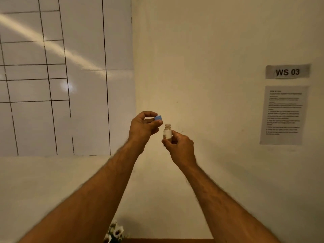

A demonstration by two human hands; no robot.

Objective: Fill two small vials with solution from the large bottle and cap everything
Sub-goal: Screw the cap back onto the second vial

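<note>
Both hands are raised in front of a wall corner. My right hand (180, 146) grips the lower part of a small clear vial (167, 131), held upright with its threaded neck open and uncovered. It looks to hold some clear liquid. My left hand (142, 128) pinches a small blue cap (158, 118) between thumb and fingertips, just up and left of the vial's mouth, apart from it. The large bottle and a second vial are out of view.
A whiteboard (70, 76) with drawn grid lines covers the left wall. A "WS 03" sign (287, 71) and a printed sheet (283, 114) hang on the right wall. White flowers (114, 232) and a strip of brown table edge (168, 240) show at the bottom.
</note>
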